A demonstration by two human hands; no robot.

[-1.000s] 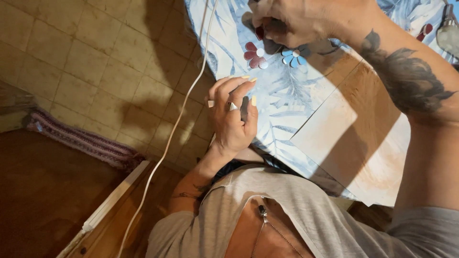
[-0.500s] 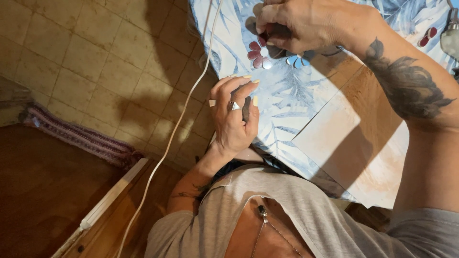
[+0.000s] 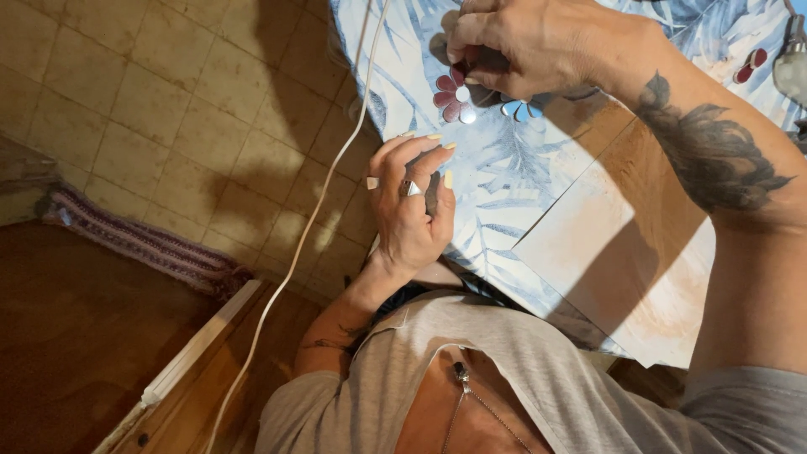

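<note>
The view looks steeply down the person's own chest, so the surface [image 3: 538, 219], covered by a blue leaf-print cloth, sits at about 1 o'clock. On it lie two small flower-shaped pieces: a dark red flower [image 3: 454, 97] and, just beside it at 3 o'clock, a pale blue flower [image 3: 523, 110].

The hand at 12 o'clock, taken as the right hand [image 3: 538, 42] from the tattooed forearm, has its fingers pinched together over a small dark thing right above the two flowers; what it is cannot be told.

The left hand [image 3: 409, 206], at the surface's near edge, is curled shut around a slim dark object [image 3: 432, 192], fingertips touching it.

Two flowers are laid down so far, judging by the cloth; much of it shows no others. A white cord [image 3: 311, 227] runs across the tiled floor [image 3: 168, 109].
</note>
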